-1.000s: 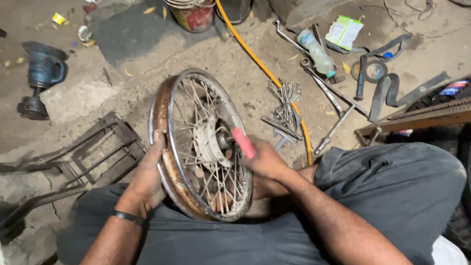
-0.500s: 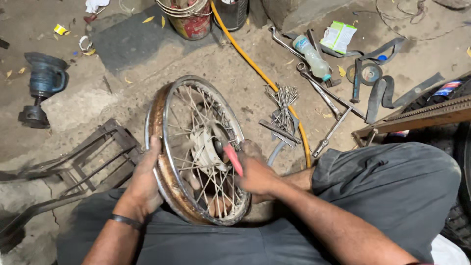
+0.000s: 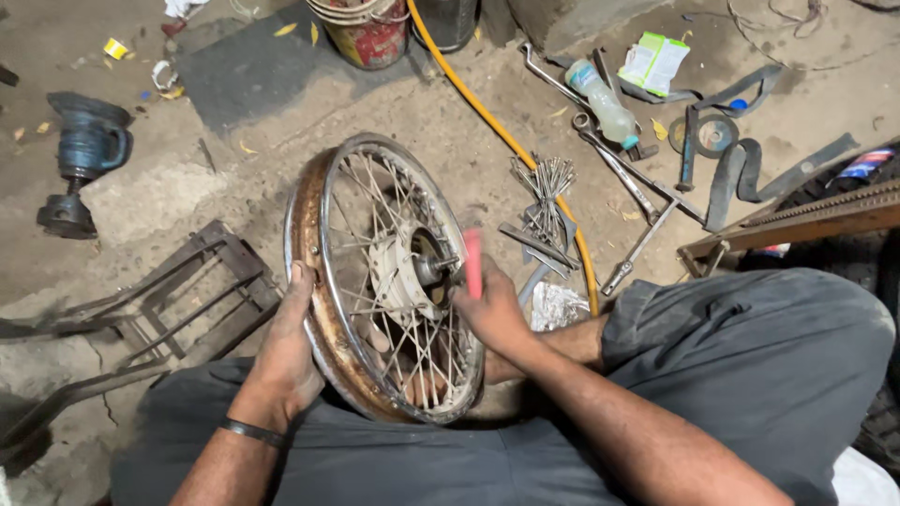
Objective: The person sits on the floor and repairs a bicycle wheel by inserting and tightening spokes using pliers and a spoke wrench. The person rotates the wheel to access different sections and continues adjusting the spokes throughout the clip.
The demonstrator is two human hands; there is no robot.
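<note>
wheel: round spoked steel rim, rusty brown edge, upright on the lap, centre | left hand: fingers wrapped over the near-left rim | right hand: fingers curled round a slim red-handled tool by the grey hub | loose thin spokes on gritty floor, far right

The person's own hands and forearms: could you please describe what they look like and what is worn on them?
Both forearms are bare, with no sleeves and no gloves. The left hand has a dark band around its wrist. The right hand wears nothing visible. Both hands look smudged with grime.
</note>
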